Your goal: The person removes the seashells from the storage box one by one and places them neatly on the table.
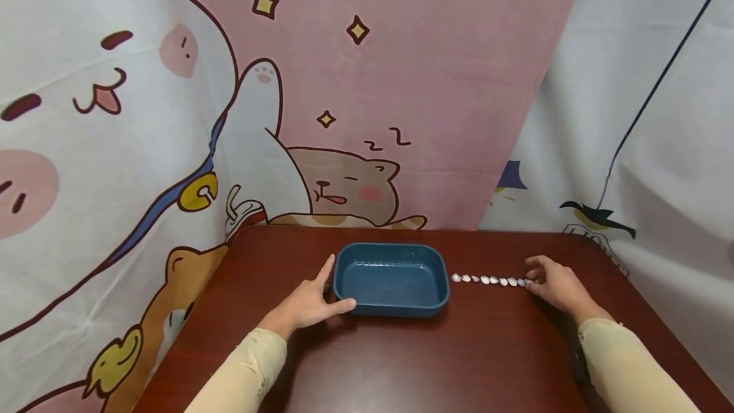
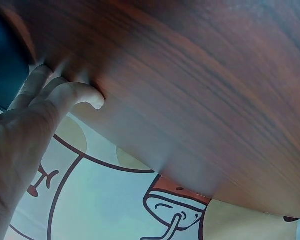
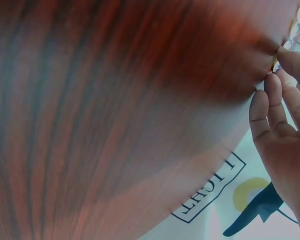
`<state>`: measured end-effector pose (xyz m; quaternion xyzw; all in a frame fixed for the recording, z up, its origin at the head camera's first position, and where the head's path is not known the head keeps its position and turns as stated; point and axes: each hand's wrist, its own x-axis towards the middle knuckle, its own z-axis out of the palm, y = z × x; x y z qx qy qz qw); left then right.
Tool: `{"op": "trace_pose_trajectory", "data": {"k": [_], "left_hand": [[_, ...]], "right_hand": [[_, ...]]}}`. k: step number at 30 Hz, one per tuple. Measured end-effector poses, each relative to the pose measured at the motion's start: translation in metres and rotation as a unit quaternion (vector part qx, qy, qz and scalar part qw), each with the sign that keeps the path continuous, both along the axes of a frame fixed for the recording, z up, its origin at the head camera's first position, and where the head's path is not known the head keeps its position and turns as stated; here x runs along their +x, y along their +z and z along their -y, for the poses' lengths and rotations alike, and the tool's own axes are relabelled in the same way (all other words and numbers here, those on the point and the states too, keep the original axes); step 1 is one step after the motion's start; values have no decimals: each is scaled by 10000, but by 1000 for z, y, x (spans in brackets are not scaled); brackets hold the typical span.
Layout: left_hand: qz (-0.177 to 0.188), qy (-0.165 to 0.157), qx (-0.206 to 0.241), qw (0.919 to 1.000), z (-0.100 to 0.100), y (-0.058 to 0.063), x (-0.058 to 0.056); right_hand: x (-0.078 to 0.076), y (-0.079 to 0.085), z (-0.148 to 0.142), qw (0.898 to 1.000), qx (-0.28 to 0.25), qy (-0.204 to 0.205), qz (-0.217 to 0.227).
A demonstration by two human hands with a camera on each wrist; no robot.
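Observation:
A row of several small, pale seashells (image 1: 485, 280) runs across the table to the right of a blue rectangular basin (image 1: 390, 308). My right hand (image 1: 559, 285) is at the right end of this row, thumb and fingertips pinching the end shell (image 3: 276, 65), which the fingers partly cover. My left hand (image 1: 309, 303) lies against the basin's left side with the fingers spread; its thumb reaches along the front near the left corner. In the left wrist view, the fingers (image 2: 35, 85) stand beside the basin's dark blue wall (image 2: 7, 60). The basin's inside shows no contents.
The dark red-brown wooden table (image 1: 413, 362) carries the basin and the shells. A cloth backdrop (image 1: 447, 81) with cartoon cats and a bird hangs right behind the table's far edge and along both sides.

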<state>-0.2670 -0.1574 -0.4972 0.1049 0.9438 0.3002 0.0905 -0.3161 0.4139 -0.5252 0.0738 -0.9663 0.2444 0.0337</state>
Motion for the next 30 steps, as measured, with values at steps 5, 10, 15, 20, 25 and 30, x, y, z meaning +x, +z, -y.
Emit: {"op": "trace_pose_trajectory", "data": {"k": [5, 10, 15, 20, 25, 30], "left_hand": [[42, 51, -90, 9999, -2, -2, 1], [66, 56, -115, 9999, -3, -3, 2], [72, 30, -71, 9999, -5, -4, 3], [36, -21, -129, 9999, -9, -5, 2], [-36, -57, -149, 9999, -12, -5, 3], [-45, -40, -150, 9999, -13, -5, 4]], "right_hand": [[0, -4, -2, 9999, 57, 77, -109], [6, -8, -4, 9997, 122, 70, -215], [10, -6, -7, 9996, 156, 59, -210], [12, -2, -9, 9996, 213, 55, -192], [11, -2, -9, 9992, 349, 90, -148], [12, -1, -8, 9991, 412, 99, -75]]}}
